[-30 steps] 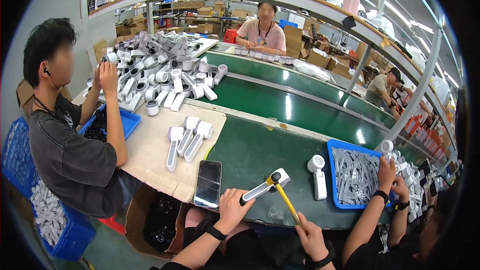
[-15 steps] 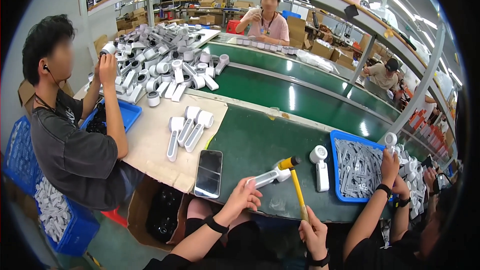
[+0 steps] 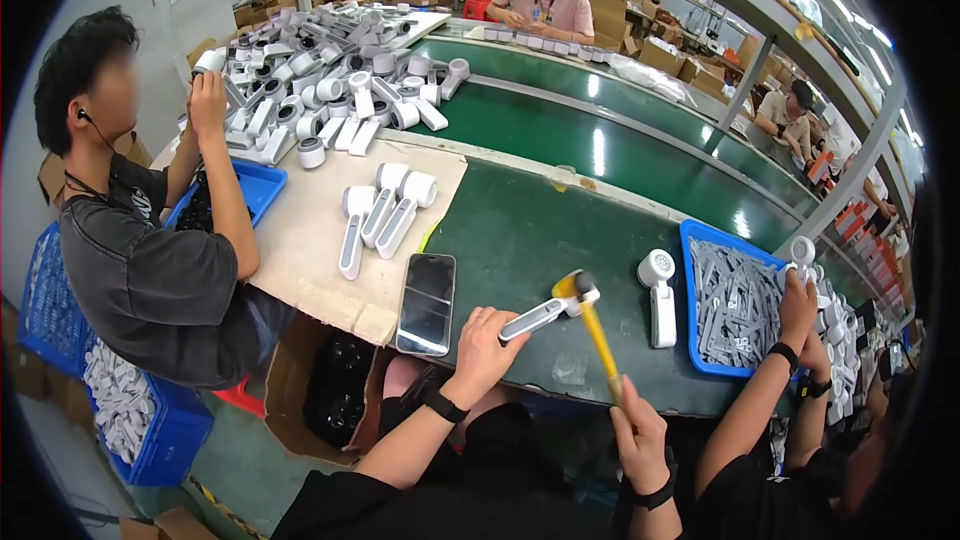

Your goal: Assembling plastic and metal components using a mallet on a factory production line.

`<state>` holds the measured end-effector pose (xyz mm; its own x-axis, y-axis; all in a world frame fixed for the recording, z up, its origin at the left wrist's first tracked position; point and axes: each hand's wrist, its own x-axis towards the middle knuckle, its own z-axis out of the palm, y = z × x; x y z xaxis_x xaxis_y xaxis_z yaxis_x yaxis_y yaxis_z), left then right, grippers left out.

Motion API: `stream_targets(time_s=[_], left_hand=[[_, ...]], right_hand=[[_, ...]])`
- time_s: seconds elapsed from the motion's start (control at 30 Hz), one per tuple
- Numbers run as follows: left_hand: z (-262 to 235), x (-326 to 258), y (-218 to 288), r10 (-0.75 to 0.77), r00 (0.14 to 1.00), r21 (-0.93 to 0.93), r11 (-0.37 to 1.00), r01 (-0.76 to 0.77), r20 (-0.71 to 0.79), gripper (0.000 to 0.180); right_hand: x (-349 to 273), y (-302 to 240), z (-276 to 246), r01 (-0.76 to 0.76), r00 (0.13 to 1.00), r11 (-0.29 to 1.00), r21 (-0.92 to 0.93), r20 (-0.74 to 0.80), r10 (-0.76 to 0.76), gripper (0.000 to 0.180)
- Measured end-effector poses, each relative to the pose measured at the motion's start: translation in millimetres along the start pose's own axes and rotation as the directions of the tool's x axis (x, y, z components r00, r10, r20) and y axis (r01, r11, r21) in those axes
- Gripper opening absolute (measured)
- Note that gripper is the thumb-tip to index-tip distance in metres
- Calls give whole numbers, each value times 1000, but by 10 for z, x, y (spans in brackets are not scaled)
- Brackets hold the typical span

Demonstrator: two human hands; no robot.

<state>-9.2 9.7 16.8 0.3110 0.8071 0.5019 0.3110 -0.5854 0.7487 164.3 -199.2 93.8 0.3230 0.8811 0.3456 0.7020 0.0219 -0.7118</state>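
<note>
My left hand (image 3: 483, 350) is closed around the handle end of a white, round-headed handheld device (image 3: 533, 320) with a grey strip, lying on the green worktop. In my right hand (image 3: 641, 440) is a hammer (image 3: 603, 342) with a yellow handle and a yellow-and-black head. The hammer head is blurred and overlaps the device's round end; I cannot tell whether they touch. A second white device (image 3: 662, 316) stands to the right, its round head showing a grille. Left of my left hand lies a dark-screened phone (image 3: 426, 305).
Several finished-looking white devices (image 3: 398, 210) lie on beige cardboard (image 3: 330, 290), with a large pile (image 3: 330, 90) behind. On the right, a co-worker's hands (image 3: 797, 310) are beside a blue tray (image 3: 690, 285) of grey strips. Another person (image 3: 150, 210) works at left. A green conveyor (image 3: 560, 130) runs behind.
My left fingers, partly spread before, now wrap around the device's handle. The hammer has turned and its head is blurred over the device. The whole view has shifted slightly.
</note>
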Motion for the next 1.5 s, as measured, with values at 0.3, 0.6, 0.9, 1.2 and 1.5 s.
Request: stream_targets(time_s=[0.3,0.6,0.9,1.2,1.5], left_hand=[[24,-2,-49,36,998,-63,997,-39,-50,21],[36,15,-97,-18,999,-81,997,16,-29,22],[72,-32,-150,-32,998,-55,998,29,-45,22],[19,-17,-158,-52,998,5,999,53,-37,22],[144,-17,-131,22,999,-134,991,-26,-32,21]], right_hand=[[-2,-150,-8,43,989,981,-187,149,-15,47],[81,-207,1,1,972,993,-118,234,27,46],[74,-222,51,84,949,986,-143,315,-35,45],[76,-215,71,94,964,992,-85,258,-69,48],[-65,-11,-25,40,993,998,46,110,-45,42]])
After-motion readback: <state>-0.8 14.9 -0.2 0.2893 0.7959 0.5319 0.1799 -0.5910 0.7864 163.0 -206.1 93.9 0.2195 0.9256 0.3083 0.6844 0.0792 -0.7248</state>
